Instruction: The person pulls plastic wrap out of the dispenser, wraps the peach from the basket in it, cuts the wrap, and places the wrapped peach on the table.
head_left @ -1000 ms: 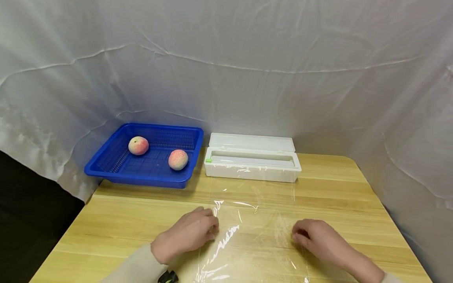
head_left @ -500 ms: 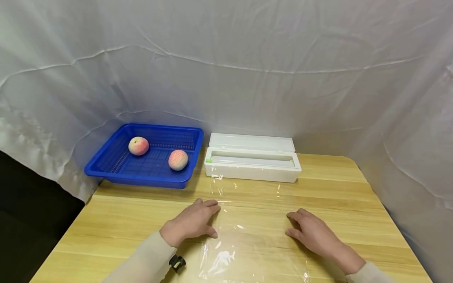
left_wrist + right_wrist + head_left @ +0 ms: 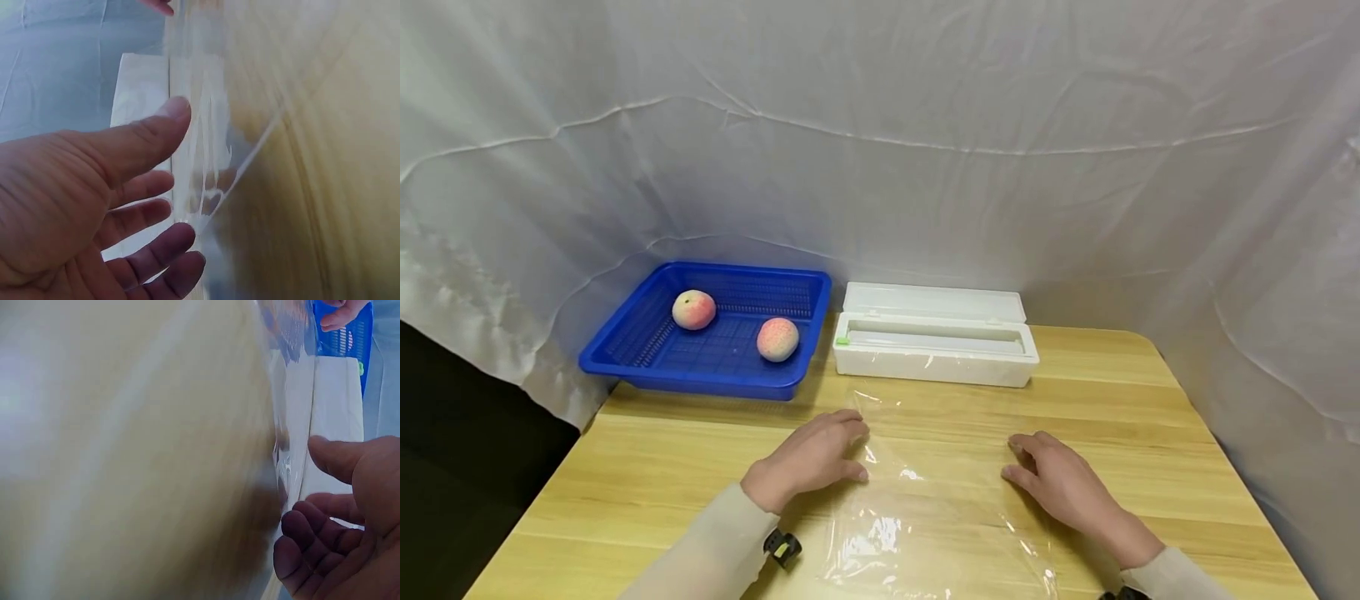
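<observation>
A clear sheet of cling film (image 3: 932, 517) lies over the wooden table, stretching from the front of a white cling film dispenser (image 3: 932, 367) toward the person. The dispenser's lid (image 3: 934, 302) stands raised, and a roll (image 3: 936, 342) shows inside. At the film's left edge is the left hand (image 3: 808, 458), thumb and fingers apart. Its fingertips come right up to the film in the left wrist view. On the opposite edge, the right hand (image 3: 1063, 483) is held likewise, thumb spread from loosely bent fingers. Neither hand grips anything.
A blue plastic basket (image 3: 700, 385) stands at the back left, holding one peach (image 3: 693, 309) and a second peach (image 3: 777, 339). Pale curtain fabric (image 3: 925, 167) rises behind the table (image 3: 1150, 417). A green slider (image 3: 842, 340) sits on the dispenser's left end.
Both hands have opened from curled fingers at the film's edges and moved a little forward, toward the dispenser. The film now lies flatter, with its glints shifted. Basket, peaches and dispenser have stayed put.
</observation>
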Motion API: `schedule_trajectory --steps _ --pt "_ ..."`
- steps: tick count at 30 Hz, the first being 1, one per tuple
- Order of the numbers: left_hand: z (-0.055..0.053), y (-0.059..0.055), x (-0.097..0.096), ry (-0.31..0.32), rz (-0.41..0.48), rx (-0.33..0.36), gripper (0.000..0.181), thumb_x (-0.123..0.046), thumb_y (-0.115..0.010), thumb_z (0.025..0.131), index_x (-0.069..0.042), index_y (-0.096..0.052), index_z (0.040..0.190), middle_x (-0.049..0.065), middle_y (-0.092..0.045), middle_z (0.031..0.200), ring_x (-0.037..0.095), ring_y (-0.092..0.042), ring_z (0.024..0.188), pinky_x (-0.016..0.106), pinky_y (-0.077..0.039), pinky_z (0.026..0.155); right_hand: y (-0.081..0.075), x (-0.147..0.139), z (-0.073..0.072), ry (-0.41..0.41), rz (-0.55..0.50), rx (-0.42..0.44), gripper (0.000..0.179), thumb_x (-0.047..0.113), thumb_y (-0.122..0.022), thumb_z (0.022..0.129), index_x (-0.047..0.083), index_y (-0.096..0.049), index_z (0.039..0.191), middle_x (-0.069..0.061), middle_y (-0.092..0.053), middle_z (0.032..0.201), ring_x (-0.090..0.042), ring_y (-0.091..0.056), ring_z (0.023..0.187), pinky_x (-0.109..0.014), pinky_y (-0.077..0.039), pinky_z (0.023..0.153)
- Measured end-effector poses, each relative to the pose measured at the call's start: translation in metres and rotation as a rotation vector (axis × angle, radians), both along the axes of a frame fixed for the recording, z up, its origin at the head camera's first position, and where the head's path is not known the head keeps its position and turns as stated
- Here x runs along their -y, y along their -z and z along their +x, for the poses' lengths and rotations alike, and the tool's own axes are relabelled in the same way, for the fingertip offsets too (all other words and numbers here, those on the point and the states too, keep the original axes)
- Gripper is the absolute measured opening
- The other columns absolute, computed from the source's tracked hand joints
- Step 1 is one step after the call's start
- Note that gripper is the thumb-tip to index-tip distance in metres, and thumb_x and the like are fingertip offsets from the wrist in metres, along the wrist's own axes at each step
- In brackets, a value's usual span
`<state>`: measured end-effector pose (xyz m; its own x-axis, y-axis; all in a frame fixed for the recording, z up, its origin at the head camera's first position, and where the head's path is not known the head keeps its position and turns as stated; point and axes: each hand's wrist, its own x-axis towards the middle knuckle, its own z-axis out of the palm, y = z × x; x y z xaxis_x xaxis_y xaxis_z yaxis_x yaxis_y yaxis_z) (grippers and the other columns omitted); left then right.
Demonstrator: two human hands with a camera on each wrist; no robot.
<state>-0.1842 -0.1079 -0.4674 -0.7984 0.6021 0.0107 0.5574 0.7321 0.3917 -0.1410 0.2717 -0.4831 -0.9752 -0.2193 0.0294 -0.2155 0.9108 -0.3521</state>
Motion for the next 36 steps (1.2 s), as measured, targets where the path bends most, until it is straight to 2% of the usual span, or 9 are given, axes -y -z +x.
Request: schedule_trajectory --steps 5,10,14,19,23,26,30,33,36 --pt "-0.004 0.003 -0.003 -0.037 -0.024 0.029 0.066 -0.032 -0.089 0.085 0.0 -0.066 0.137 0.019 -0.059 0.15 0.036 -0.053 0.142 0.053 -0.039 0.122 0.0 0.005 -0.012 0.013 -0.021 0.044 0.048 0.032 -0.074 0.1 0.002 -0.064 0.136 -0.002 -0.053 0.091 -0.017 -0.046 0.077 -0.033 -0.038 0.065" --pt "-0.007 0.002 -0.005 -0.055 -0.038 0.065 0.066 -0.03 -0.087 0.088 0.001 -0.063 0.141 0.02 -0.056 0.153 0.037 -0.051 0.145 0.054 -0.035 0.125 0.001 0.006 -0.018 0.038 -0.005 0.064 0.06 0.037 -0.072 0.101 -0.003 -0.06 0.144 -0.004 -0.058 0.099 -0.018 -0.05 0.081 -0.035 -0.044 0.069" --pt "-0.005 -0.003 -0.004 -0.067 -0.034 0.048 0.055 -0.026 -0.084 0.092 -0.001 -0.065 0.137 0.02 -0.057 0.152 0.037 -0.05 0.145 0.054 -0.038 0.123 0.0 0.005 -0.013 0.054 -0.017 0.059 0.059 0.037 -0.072 0.101 -0.003 -0.06 0.143 -0.006 -0.06 0.102 -0.018 -0.052 0.083 -0.036 -0.046 0.069" --pt "0.002 -0.021 -0.005 -0.119 0.007 -0.055 0.022 -0.015 -0.078 0.095 -0.005 -0.075 0.113 0.012 -0.07 0.12 0.029 -0.068 0.111 0.045 -0.057 0.098 -0.003 0.009 -0.004 0.084 -0.053 0.056 0.061 0.039 -0.075 0.098 -0.002 -0.062 0.14 -0.009 -0.064 0.108 -0.018 -0.058 0.087 -0.04 -0.053 0.074" --pt "0.0 -0.055 -0.001 -0.203 0.103 -0.149 0.003 -0.009 -0.072 0.095 -0.011 -0.075 0.096 0.002 -0.067 0.097 0.018 -0.064 0.088 0.037 -0.058 0.077 -0.004 0.014 -0.001 0.076 -0.053 0.064 0.063 0.041 -0.078 0.095 -0.003 -0.063 0.139 -0.009 -0.064 0.109 -0.017 -0.055 0.086 -0.04 -0.053 0.074" --pt "-0.012 -0.087 0.011 -0.291 0.154 -0.179 0.007 -0.012 -0.069 0.098 -0.014 -0.075 0.096 0.001 -0.069 0.095 0.018 -0.063 0.086 0.038 -0.057 0.074 -0.003 0.016 -0.001 0.072 -0.029 0.062 0.062 0.039 -0.08 0.094 -0.003 -0.065 0.137 -0.009 -0.064 0.109 -0.017 -0.052 0.084 -0.04 -0.053 0.075" --pt "-0.044 -0.121 0.035 -0.391 0.11 -0.184 0.01 -0.019 -0.066 0.101 -0.013 -0.075 0.102 0.004 -0.071 0.099 0.025 -0.065 0.091 0.046 -0.055 0.08 -0.002 0.017 -0.001 0.073 -0.007 0.071 0.062 0.037 -0.081 0.093 -0.004 -0.065 0.136 -0.008 -0.063 0.106 -0.018 -0.051 0.084 -0.039 -0.051 0.075" --pt "-0.075 -0.133 0.054 -0.418 0.027 -0.167 0.011 -0.018 -0.065 0.1 -0.011 -0.073 0.102 0.008 -0.071 0.102 0.03 -0.065 0.094 0.049 -0.054 0.084 0.0 0.016 -0.002 0.064 -0.001 0.082 0.064 0.039 -0.08 0.094 -0.005 -0.064 0.137 -0.009 -0.063 0.108 -0.017 -0.05 0.083 -0.038 -0.05 0.074" --pt "-0.101 -0.137 0.07 -0.429 -0.059 -0.105 0.015 -0.015 -0.063 0.1 -0.008 -0.072 0.108 0.012 -0.072 0.11 0.033 -0.065 0.098 0.052 -0.054 0.087 0.002 0.017 -0.003 0.059 -0.006 0.093 0.065 0.04 -0.08 0.094 -0.004 -0.064 0.138 -0.008 -0.063 0.108 -0.017 -0.05 0.083 -0.037 -0.049 0.073"
